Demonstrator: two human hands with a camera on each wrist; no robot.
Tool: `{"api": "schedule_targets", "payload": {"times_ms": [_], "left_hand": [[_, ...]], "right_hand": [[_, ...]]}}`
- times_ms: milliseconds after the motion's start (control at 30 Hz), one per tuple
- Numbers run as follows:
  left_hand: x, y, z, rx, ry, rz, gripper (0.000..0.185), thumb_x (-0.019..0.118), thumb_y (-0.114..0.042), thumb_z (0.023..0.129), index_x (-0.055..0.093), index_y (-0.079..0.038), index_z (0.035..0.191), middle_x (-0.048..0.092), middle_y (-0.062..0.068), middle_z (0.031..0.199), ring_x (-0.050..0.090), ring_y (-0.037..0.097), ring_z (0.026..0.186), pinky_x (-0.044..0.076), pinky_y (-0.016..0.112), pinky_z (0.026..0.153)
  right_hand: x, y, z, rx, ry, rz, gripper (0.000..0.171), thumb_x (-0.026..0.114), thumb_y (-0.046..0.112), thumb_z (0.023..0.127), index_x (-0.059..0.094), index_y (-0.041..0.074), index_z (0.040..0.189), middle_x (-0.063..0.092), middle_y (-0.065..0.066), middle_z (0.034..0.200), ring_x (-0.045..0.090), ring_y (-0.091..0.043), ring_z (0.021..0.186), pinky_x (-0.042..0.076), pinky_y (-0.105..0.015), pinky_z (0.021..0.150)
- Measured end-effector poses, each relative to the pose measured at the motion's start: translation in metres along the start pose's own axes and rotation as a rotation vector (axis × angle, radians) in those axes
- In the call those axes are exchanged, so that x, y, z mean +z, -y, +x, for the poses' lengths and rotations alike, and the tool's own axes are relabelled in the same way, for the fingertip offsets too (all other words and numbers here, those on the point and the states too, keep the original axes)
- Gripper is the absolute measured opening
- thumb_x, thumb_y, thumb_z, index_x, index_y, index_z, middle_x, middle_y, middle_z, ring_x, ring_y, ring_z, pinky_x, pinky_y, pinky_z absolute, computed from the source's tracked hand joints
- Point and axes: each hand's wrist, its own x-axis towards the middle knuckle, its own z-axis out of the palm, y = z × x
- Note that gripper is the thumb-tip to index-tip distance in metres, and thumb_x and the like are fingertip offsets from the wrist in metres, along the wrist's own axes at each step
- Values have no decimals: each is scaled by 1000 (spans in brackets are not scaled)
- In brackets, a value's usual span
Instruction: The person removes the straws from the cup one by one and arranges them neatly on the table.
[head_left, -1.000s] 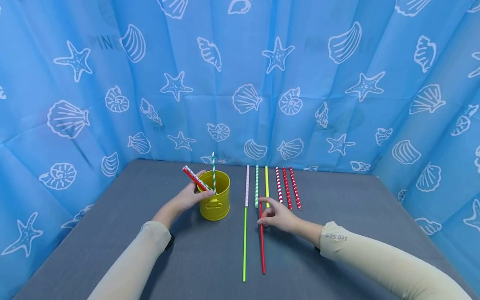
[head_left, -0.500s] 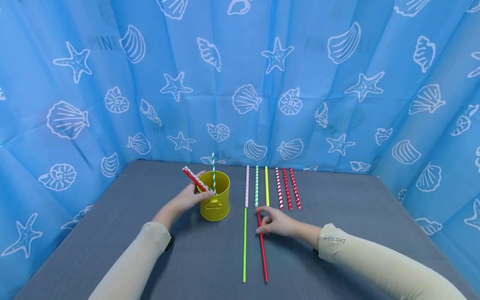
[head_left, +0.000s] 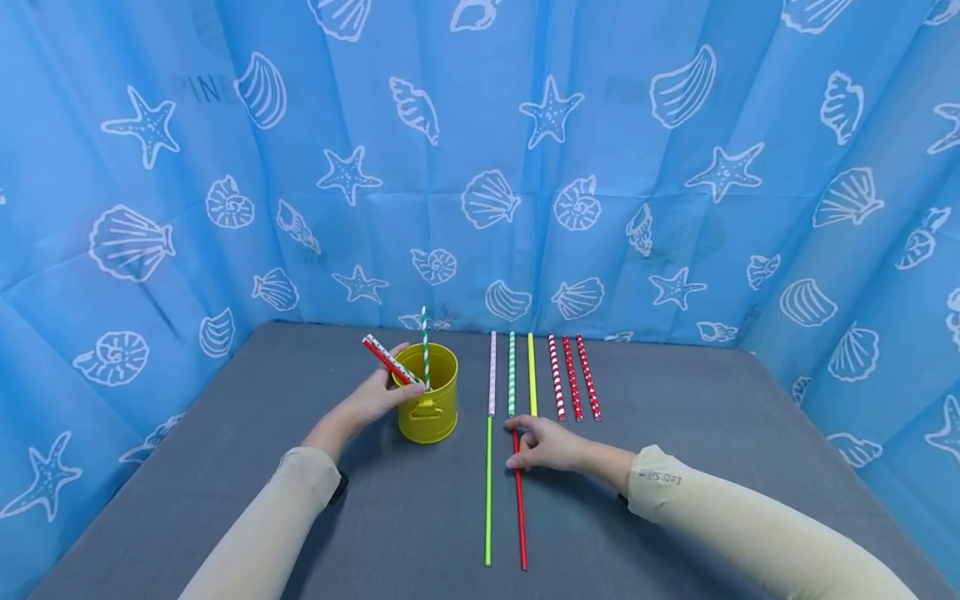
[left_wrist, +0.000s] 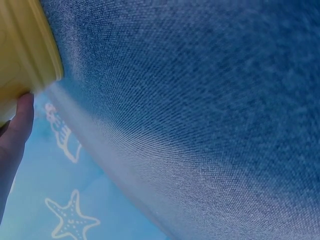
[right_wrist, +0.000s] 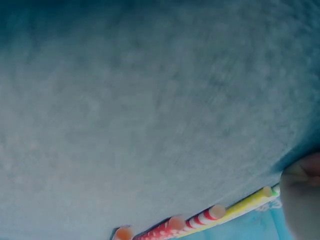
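A yellow bucket (head_left: 429,423) stands upright on the grey cloth. My left hand (head_left: 372,397) grips its left side, thumb over the near rim. Inside the bucket, a green-and-white striped straw (head_left: 425,342) stands upright, while red and spotted white straws (head_left: 386,353) lean left against the rim. My right hand (head_left: 549,445) holds a plain red straw (head_left: 521,521) near its far end, thumb and forefinger at it. That end almost meets a pale green striped straw (head_left: 512,375). A lime green straw (head_left: 488,492) lies beside it, lined up below a pink straw (head_left: 492,375).
Rightward along the back row lie a yellow straw (head_left: 532,375), a red-and-white striped straw (head_left: 557,377) and two red dotted straws (head_left: 573,377). A blue curtain (head_left: 480,167) with white shells surrounds the table (head_left: 675,400) at the back and sides.
My right hand has drawn the red straw toward me and slightly left, bringing it in line with the pale green striped straw. My left hand has stayed on the bucket.
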Motion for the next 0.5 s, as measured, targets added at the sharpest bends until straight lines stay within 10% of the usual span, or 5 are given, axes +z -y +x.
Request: {"api": "schedule_targets", "payload": {"times_ms": [500], "left_hand": [[2,-3,-3,-19,-5,-14,85,63,-25,95,4,-21,157,19,21,156,18,40,142,16,61,112]], "right_hand": [[2,-8,-18,-105,-29,-341,83,78,32,82,39,-4,145,41,7,65,38,-5,57,26,-23,53]]}}
